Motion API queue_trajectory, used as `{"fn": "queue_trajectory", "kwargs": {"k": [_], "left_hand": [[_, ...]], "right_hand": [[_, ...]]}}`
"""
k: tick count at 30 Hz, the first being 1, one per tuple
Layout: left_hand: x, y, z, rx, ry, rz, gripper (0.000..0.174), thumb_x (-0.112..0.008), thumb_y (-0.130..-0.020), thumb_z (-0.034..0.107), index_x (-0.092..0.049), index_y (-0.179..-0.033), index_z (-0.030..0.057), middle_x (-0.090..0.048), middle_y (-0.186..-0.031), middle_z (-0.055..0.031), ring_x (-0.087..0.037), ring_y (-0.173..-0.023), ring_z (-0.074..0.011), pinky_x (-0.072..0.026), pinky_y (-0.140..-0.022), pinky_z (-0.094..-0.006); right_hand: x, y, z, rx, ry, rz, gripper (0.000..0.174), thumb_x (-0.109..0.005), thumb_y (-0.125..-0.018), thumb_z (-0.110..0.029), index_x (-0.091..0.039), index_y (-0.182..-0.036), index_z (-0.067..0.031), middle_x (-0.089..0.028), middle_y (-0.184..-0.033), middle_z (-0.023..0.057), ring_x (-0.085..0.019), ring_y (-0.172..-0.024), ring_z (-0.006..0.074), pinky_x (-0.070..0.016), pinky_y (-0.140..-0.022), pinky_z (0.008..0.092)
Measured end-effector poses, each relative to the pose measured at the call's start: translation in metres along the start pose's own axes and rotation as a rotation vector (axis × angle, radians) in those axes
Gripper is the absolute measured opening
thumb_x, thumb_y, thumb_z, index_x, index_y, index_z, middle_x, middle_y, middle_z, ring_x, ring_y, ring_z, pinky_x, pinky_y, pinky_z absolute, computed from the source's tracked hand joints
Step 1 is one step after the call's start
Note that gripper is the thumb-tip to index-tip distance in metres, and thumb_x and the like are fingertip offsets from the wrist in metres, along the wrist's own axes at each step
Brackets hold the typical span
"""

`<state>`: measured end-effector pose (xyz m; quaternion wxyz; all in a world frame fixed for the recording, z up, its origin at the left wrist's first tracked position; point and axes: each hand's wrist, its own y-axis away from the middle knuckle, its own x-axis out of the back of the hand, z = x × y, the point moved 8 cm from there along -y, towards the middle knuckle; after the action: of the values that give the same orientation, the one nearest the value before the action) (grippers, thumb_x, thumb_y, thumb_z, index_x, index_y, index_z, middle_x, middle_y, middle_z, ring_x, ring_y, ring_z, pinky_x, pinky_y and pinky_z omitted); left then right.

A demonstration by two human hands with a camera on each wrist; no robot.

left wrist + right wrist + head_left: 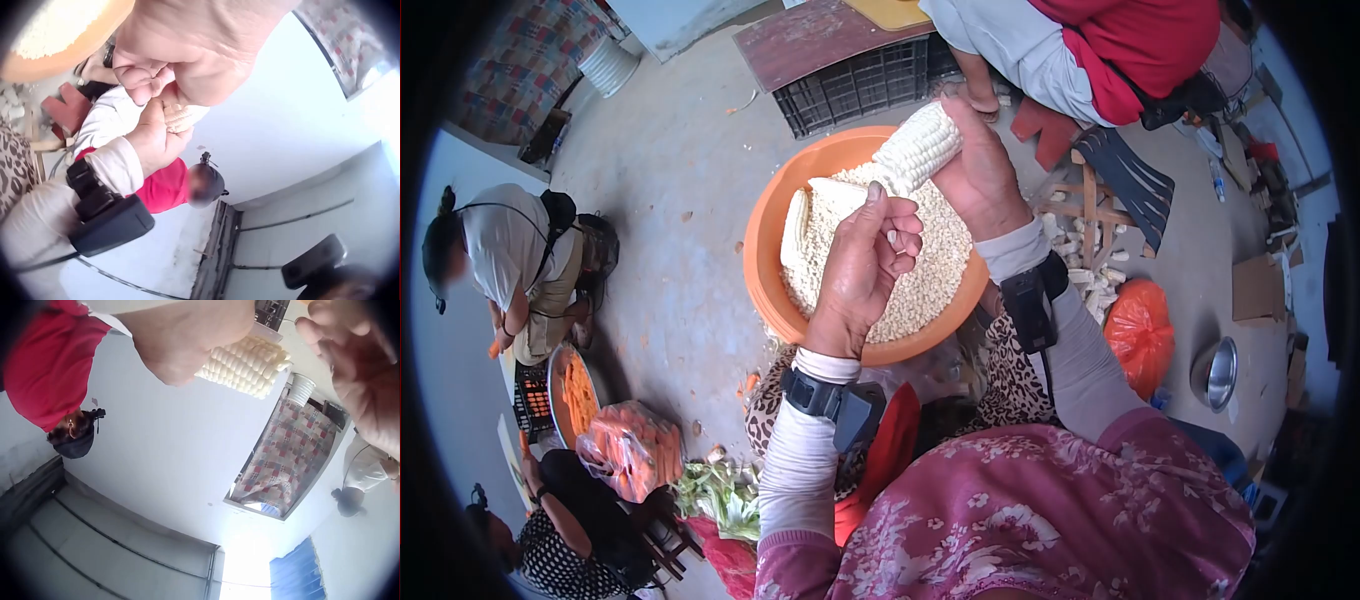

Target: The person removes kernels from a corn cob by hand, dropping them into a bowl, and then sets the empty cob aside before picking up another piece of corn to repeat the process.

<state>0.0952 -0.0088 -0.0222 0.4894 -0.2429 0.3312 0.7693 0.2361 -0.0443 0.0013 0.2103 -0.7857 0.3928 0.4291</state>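
Note:
My right hand (980, 170) grips a white corn cob (925, 145) over the orange tub (765, 270) of loose kernels (910, 275). Just below the cob's lower end is my left hand (865, 250), its thumb raised to that end and its fingers curled, with a small pale piece like a kernel among them. Whether the thumb touches the cob is unclear. Two more pieces of corn, one a whole cob (796, 228), lie on the kernels. In the right wrist view, rows of kernels show on the held cob (247, 365), with my left hand (365, 381) beside it.
Beyond the tub stands a black crate (855, 85) under a board. A person in red (1140, 50) sits at upper right, near a small stool (1125, 180) and stripped cobs (1090, 280). To the left are two people, a basin of carrots (578, 395) and bagged carrots (635, 445).

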Motion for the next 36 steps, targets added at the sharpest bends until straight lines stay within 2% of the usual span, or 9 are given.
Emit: {"fn": "queue_trajectory", "kwargs": {"k": [7,13,22,25,29,31,32,33,36], "left_hand": [[0.003,-0.005,-0.005,-0.014,0.047,-0.003,0.025,-0.051,-0.094,0.024,-0.057,-0.090,0.0004,-0.056,-0.070,-0.0049,-0.049,-0.056,-0.0113,-0.0383,-0.050,-0.0204],[-0.003,-0.003,-0.001,-0.068,0.076,0.038,0.022,-0.052,-0.093,0.021,-0.052,-0.078,0.0042,-0.049,-0.063,-0.0019,-0.040,-0.052,-0.0095,-0.0334,-0.047,-0.0208],[-0.010,0.006,0.019,-0.330,-0.315,0.093,0.021,-0.051,-0.091,0.017,-0.049,-0.073,0.0066,-0.047,-0.059,-0.0006,-0.040,-0.050,-0.0077,-0.0319,-0.047,-0.0206],[-0.027,0.013,0.014,-0.330,-0.518,-0.024,0.022,-0.050,-0.091,0.017,-0.048,-0.071,0.0066,-0.048,-0.060,-0.0011,-0.041,-0.052,-0.0074,-0.0320,-0.048,-0.0206],[-0.016,0.001,0.001,-0.165,-0.223,-0.058,0.020,-0.046,-0.092,0.021,-0.051,-0.082,0.0046,-0.053,-0.067,-0.0040,-0.043,-0.053,-0.0098,-0.0325,-0.048,-0.0211],[-0.005,-0.001,-0.002,-0.075,0.049,0.070,0.025,-0.045,-0.094,0.028,-0.051,-0.090,0.0039,-0.054,-0.071,-0.0047,-0.047,-0.056,-0.0113,-0.0330,-0.048,-0.0216],[-0.006,-0.002,0.001,-0.120,0.037,0.007,0.036,-0.043,-0.095,0.039,-0.052,-0.092,0.0037,-0.055,-0.073,-0.0043,-0.050,-0.060,-0.0114,-0.0334,-0.047,-0.0215],[-0.006,-0.002,0.003,-0.120,0.037,0.007,0.036,-0.043,-0.095,0.039,-0.052,-0.092,0.0037,-0.055,-0.073,-0.0043,-0.050,-0.060,-0.0114,-0.0334,-0.047,-0.0215],[-0.006,-0.003,0.006,-0.126,-0.098,0.015,0.042,-0.040,-0.096,0.045,-0.052,-0.091,0.0040,-0.055,-0.071,-0.0034,-0.050,-0.059,-0.0105,-0.0330,-0.047,-0.0208]], "right_hand": [[0.001,0.001,0.011,-0.037,0.009,-0.001,0.016,-0.058,-0.088,-0.016,-0.054,-0.091,-0.0012,-0.056,-0.085,0.0055,-0.056,-0.079,0.0158,-0.0487,-0.072,0.0322],[0.000,0.003,0.007,-0.028,0.007,0.008,0.015,-0.060,-0.087,-0.015,-0.054,-0.091,-0.0023,-0.056,-0.086,0.0043,-0.056,-0.079,0.0144,-0.0484,-0.072,0.0310],[0.000,-0.001,0.004,-0.023,0.021,-0.030,0.015,-0.059,-0.088,-0.018,-0.054,-0.091,-0.0037,-0.056,-0.085,0.0037,-0.056,-0.079,0.0144,-0.0484,-0.072,0.0322],[-0.005,0.003,-0.001,-0.090,-0.056,-0.022,0.017,-0.056,-0.090,-0.020,-0.053,-0.093,-0.0041,-0.057,-0.087,0.0056,-0.057,-0.081,0.0177,-0.0491,-0.075,0.0359],[-0.005,0.007,0.006,-0.197,-0.123,0.005,0.018,-0.053,-0.091,-0.023,-0.052,-0.096,-0.0051,-0.058,-0.090,0.0080,-0.059,-0.084,0.0219,-0.0492,-0.079,0.0401],[-0.003,0.005,0.010,-0.206,-0.106,-0.016,0.019,-0.054,-0.091,-0.023,-0.052,-0.097,-0.0051,-0.058,-0.089,0.0080,-0.059,-0.084,0.0218,-0.0492,-0.079,0.0399],[-0.002,0.003,0.012,-0.214,-0.090,-0.036,0.019,-0.054,-0.091,-0.023,-0.052,-0.097,-0.0052,-0.058,-0.089,0.0079,-0.059,-0.083,0.0216,-0.0491,-0.079,0.0396],[0.003,0.001,0.015,-0.215,-0.089,-0.036,0.019,-0.054,-0.091,-0.023,-0.052,-0.097,-0.0052,-0.058,-0.089,0.0079,-0.059,-0.083,0.0216,-0.0491,-0.079,0.0396],[0.007,-0.001,0.025,-0.263,-0.142,-0.090,0.023,-0.051,-0.092,-0.024,-0.052,-0.101,-0.0022,-0.061,-0.099,0.0180,-0.060,-0.094,0.0287,-0.0478,-0.087,0.0436]]}}
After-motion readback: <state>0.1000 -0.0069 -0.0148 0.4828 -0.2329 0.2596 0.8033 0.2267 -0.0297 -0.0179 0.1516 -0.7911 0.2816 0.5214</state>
